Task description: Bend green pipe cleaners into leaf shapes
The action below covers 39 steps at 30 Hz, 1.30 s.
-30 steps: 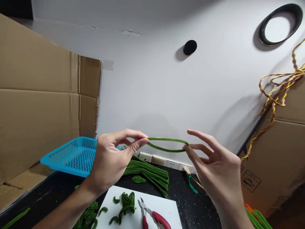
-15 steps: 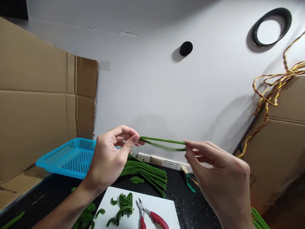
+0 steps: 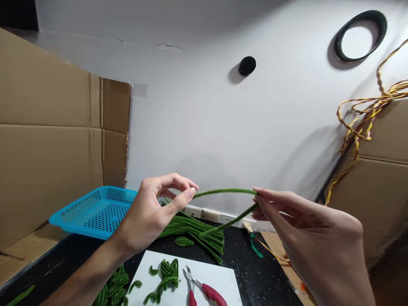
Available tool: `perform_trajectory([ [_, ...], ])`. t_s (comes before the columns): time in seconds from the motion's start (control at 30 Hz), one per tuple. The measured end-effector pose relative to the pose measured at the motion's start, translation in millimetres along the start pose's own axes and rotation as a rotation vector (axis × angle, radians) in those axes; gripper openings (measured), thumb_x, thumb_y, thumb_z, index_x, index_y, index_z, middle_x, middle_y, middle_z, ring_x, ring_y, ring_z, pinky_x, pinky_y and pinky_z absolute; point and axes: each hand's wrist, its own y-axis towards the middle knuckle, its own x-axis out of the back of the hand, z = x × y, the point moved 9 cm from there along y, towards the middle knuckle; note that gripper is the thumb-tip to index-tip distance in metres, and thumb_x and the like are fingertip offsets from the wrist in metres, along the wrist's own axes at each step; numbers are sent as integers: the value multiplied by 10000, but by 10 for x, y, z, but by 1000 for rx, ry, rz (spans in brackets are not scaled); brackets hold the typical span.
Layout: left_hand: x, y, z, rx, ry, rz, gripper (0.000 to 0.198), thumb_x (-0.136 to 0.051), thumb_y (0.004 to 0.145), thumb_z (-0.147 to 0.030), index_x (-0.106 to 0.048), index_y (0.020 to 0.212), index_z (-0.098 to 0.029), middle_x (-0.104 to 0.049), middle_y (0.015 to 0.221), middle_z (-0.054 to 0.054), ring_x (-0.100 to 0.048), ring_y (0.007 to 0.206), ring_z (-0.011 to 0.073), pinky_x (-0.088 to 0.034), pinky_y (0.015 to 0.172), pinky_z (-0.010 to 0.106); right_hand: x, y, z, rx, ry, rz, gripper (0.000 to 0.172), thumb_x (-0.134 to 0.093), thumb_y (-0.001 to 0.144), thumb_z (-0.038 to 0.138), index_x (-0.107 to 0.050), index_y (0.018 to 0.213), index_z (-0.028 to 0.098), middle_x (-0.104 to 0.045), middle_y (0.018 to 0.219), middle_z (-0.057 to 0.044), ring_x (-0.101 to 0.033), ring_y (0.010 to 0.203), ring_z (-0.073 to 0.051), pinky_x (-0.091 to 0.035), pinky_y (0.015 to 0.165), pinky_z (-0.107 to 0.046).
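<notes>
Between my two hands a green fuzzy pipe cleaner [image 3: 228, 191] arches above the table. My left hand [image 3: 165, 208] pinches one end between thumb and fingers. My right hand [image 3: 306, 225] pinches it at a bend, and its other stretch slants down to the left with a loose end. Below lies a bundle of straight green pipe cleaners [image 3: 194, 231], with a small leaf-shaped coil [image 3: 184, 241] in front. Curled green pieces [image 3: 168, 274] and red-handled nippers [image 3: 207, 291] rest on a white board [image 3: 219, 276].
A blue perforated basket [image 3: 95, 212] stands at the back left beside cardboard [image 3: 47, 161]. More green coiled pieces [image 3: 116, 284] lie left of the board. A socket strip [image 3: 210, 215] runs along the wall; a wooden-handled tool [image 3: 247, 228] lies near it. Twisted yellow wires [image 3: 357, 127] hang at the right.
The pipe cleaner's lower stretch has come free of my left hand and now hangs loose. My right hand has moved right and slightly down; my left has shifted slightly right.
</notes>
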Motion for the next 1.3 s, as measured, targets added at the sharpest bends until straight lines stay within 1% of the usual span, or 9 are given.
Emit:
perform_trajectory([
  [0.2,-364,-111,99,216,-157,323,465,-566,969,-653,-724,1043,-222,-736,1175,61,-670,1114,172,-535,960,250,-80,3,-13,53,71,113,107,-825,906,322,-858,1006,305,-773,988,-12,-758,767,-106,-641,662,-96],
  [0.37,-639,-321,54,260,-150,501,605,-701,906,-588,-593,1446,-339,-589,1515,62,-500,1490,277,-417,1281,451,-180,-42,143,150,106,199,131,-758,957,239,-857,976,322,-776,1019,-5,-764,850,-117,-633,709,-119],
  [0.53,-813,-459,56,277,-239,611,893,-771,866,-557,-344,1638,-423,-318,1730,6,-211,1657,306,-201,1389,555,-248,-91,327,244,127,196,314,-729,966,135,-821,1069,417,-767,1040,65,-760,873,-91,-643,732,-139],
  [0.63,-871,-478,74,267,-334,600,818,-726,910,-549,-375,1632,-390,-356,1712,25,-268,1634,282,-221,1386,528,-323,-125,458,337,59,209,379,-692,969,80,-810,1105,413,-760,1038,72,-739,877,-75,-620,709,-153],
  [0.8,-925,-391,83,296,-567,492,551,-634,991,-513,-586,1473,-249,-630,1450,96,-621,1322,213,-480,1203,390,-461,-166,623,474,-66,253,235,-702,962,79,-818,1049,263,-752,949,16,-659,829,-87,-575,690,-212],
  [0.9,-984,-355,56,308,-646,508,502,-580,1015,-536,-672,1323,-150,-729,1214,122,-715,1074,170,-556,1007,299,-501,-178,633,517,-168,262,189,-711,966,110,-803,1069,238,-748,953,11,-630,845,-100,-556,686,-227],
  [1.03,-1030,-362,103,347,-688,509,511,-576,1003,-580,-712,1135,-106,-732,977,96,-726,896,136,-568,872,236,-566,-204,605,537,-278,296,202,-667,1000,144,-797,1110,252,-741,978,11,-617,864,-113,-516,652,-234],
  [1.17,-1070,-393,197,444,-789,464,511,-542,1011,-577,-679,1016,-85,-678,845,68,-697,733,109,-591,747,207,-558,-168,535,442,-293,242,212,-658,995,147,-776,1144,243,-726,919,33,-615,827,-96,-514,671,-228],
  [1.3,-1089,-422,283,544,-827,404,518,-521,991,-617,-599,884,-116,-603,732,20,-574,514,79,-507,455,166,-534,-110,413,276,-202,236,95,-695,956,185,-770,927,236,-709,853,51,-624,725,-64,-511,608,-179],
])
